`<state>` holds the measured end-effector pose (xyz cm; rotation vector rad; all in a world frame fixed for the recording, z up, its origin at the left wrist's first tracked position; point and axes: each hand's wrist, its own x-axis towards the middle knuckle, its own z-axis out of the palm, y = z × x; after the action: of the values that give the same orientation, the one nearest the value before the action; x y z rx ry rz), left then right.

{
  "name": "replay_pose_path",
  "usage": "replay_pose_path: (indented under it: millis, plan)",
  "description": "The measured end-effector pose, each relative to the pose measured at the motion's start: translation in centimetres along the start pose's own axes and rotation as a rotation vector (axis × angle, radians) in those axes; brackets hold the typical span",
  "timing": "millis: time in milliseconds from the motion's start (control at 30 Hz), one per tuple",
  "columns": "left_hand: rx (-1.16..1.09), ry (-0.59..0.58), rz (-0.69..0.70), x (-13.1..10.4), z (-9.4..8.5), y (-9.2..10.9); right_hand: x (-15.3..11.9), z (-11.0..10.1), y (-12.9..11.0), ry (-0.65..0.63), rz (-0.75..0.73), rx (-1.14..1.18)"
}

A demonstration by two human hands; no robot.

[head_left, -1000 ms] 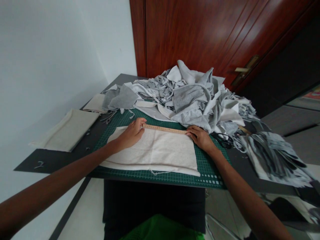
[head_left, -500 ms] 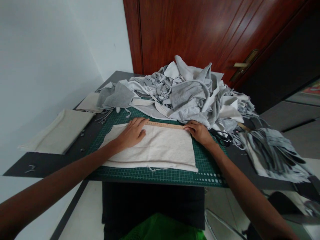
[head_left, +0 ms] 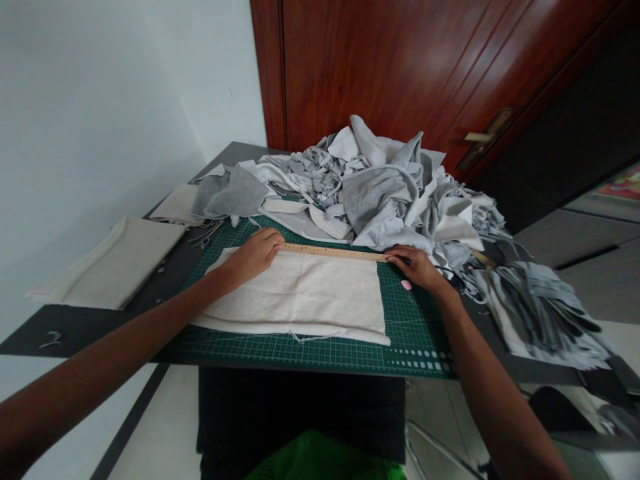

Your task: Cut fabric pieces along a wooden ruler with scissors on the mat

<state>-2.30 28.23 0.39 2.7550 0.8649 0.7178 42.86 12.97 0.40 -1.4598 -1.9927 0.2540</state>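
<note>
A wooden ruler [head_left: 333, 251] lies along the far edge of a folded cream cloth [head_left: 305, 293]. My left hand [head_left: 259, 255] pinches the ruler's left end, above the cloth's upper left part. At the other end, my right hand [head_left: 413, 265] grips the ruler beyond the cloth's right edge. Under the cloth is a green cutting mat [head_left: 415, 320] with a printed grid. A small pink piece [head_left: 406, 285], perhaps chalk, rests on the mat just below my right hand. Loose threads hang from the cloth's near edge.
A large heap of grey and white fabric scraps [head_left: 380, 193] fills the back of the table. Another folded cream cloth [head_left: 115, 263] lies at the left. A stack of grey fabric pieces [head_left: 545, 313] sits at the right. Dark scissors [head_left: 450, 275] are partly hidden behind my right wrist.
Both hands have shifted, the left one to the left and the right one to the right. The ruler now extends past the cloth's right edge. The pink piece has come into view.
</note>
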Motion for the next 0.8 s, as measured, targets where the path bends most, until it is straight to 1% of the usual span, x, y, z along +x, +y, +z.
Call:
replay_pose_path:
  millis: [167,300,400,533,600,667,800]
  plan:
    - [0.006,0.028,0.008,-0.7,-1.5,-1.0,0.2,1.0,-0.6,0.029,0.020,0.012]
    - [0.063,0.031,-0.020,-1.2,-2.4,-1.1,0.7,2.2,-1.6,0.075,0.034,0.021]
    - [0.118,-0.005,-0.046,-1.4,-2.6,-0.9,1.1,3.2,-2.2,0.095,0.031,0.030]
    - [0.088,-0.072,-0.106,-1.4,-2.5,-1.3,1.6,4.6,-2.4,0.134,0.029,0.030]
    - [0.053,-0.085,-0.157,-1.6,-2.6,-2.1,1.8,5.1,-2.5,0.154,0.030,0.026]
    - [0.032,-0.080,-0.196,-1.9,-3.0,-3.3,2.0,5.4,-2.5,0.168,0.029,0.022]
    - [-0.004,-0.094,-0.229,-2.9,-5.0,-6.1,2.1,5.7,-2.6,0.183,0.021,0.017]
